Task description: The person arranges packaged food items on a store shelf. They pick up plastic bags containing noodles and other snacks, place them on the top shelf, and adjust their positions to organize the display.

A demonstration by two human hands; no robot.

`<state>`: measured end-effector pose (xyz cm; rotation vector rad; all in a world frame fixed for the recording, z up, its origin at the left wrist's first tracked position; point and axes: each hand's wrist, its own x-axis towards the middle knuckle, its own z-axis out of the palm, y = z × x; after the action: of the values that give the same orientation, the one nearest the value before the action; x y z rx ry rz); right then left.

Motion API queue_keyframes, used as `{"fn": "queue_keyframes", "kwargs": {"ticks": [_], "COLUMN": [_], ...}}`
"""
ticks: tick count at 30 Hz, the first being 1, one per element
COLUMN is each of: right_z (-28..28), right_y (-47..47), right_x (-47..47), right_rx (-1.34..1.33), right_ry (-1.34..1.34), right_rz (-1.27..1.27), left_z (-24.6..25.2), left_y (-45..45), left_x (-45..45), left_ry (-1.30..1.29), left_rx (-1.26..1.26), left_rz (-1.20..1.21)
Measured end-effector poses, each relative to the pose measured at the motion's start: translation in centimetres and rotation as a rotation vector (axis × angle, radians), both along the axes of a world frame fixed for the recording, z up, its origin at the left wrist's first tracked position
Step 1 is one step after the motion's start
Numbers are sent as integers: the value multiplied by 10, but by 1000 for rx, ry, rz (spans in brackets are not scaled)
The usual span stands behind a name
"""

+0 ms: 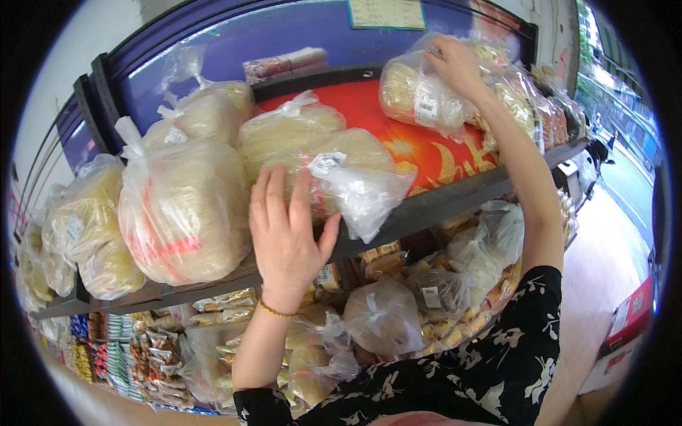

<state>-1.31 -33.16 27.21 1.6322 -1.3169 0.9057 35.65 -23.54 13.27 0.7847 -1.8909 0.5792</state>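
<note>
My left hand [290, 229] lies with fingers spread against a clear plastic bag of pale dried noodles [349, 144], whose knotted top hangs over the shelf's front edge. My right hand [453, 61] grips the top of another clear bag of pale noodles [399, 88] with a barcode label, at the right part of the upper shelf. Left of my left hand stands a large tied bag with red tape [184, 213]. Behind it are more tied bags [213, 114]. A red sheet with yellow print [362, 106] covers the shelf between the bags.
Packaged dried goods [522, 101] crowd the shelf's right end. More noodle bags [88, 223] stand at the far left. Below the dark shelf edge [453, 194] are a round tied bag [383, 319] and many small packets [160, 351]. Red and white boxes [620, 330] stand at the right.
</note>
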Motion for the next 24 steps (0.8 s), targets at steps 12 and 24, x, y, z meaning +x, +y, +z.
{"fn": "queue_keyframes", "kwargs": {"ticks": [12, 24], "right_z": [39, 22], "right_y": [-113, -106], "right_x": [155, 148], "right_rx": [3, 199], "right_ry": [-1, -73], "right_rz": [371, 642], "left_z": [-1, 0], "left_y": [-1, -3], "left_x": [0, -3], "left_ry": [10, 61], "left_rx": [-35, -34], "left_rz": [0, -44]}}
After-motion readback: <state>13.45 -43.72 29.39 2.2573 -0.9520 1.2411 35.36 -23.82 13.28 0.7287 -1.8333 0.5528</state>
